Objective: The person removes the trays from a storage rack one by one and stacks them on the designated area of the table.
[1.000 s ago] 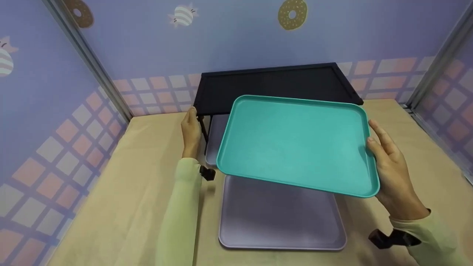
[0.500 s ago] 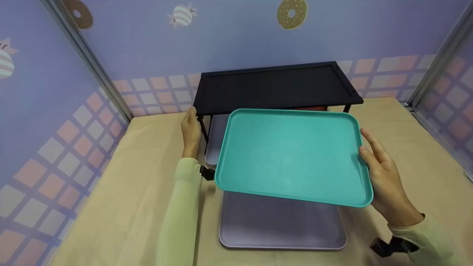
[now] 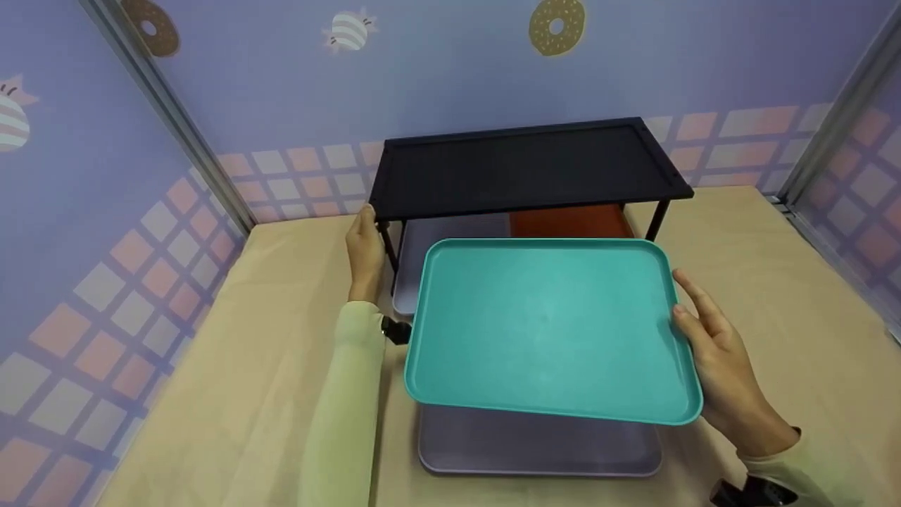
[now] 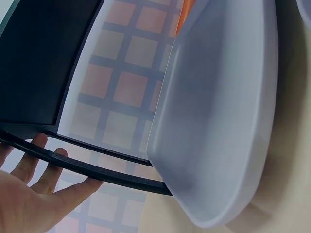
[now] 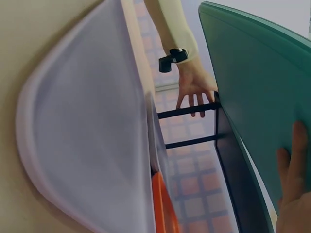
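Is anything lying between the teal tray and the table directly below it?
Yes. The right hand holds the teal tray in the air by its right edge, and a lilac tray lies flat on the table right beneath it. Another lilac tray and an orange one sit under the black shelf.

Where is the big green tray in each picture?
Head view: the flat teal plastic tray fills the middle, held at its right edge by the right hand.
Left wrist view: not in it.
Right wrist view: the tray runs down the right side, seen from below.
Shared landmark: the black metal shelf rack, touched by the left hand.
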